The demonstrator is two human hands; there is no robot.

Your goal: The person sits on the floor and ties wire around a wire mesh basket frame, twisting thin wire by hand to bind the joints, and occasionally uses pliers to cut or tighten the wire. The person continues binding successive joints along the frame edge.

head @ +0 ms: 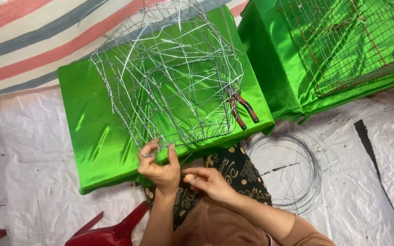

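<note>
A half-woven silver wire basket frame (174,77) lies on a low table draped in shiny green cloth (92,132). My left hand (158,166) pinches a wire at the frame's near edge, fingers curled around it. My right hand (208,180) sits just beside it, below the table edge, fingers bent inward over my lap; whether it holds a thin wire I cannot tell. Red-handled pliers (242,109) rest on the cloth against the frame's right side.
A coil of thin wire (292,173) lies on the white plastic floor sheet to the right. A second green-draped table (274,54) carries a finished rusty mesh cage (352,41). A red plastic stool (110,232) is at the bottom left. Striped fabric covers the back.
</note>
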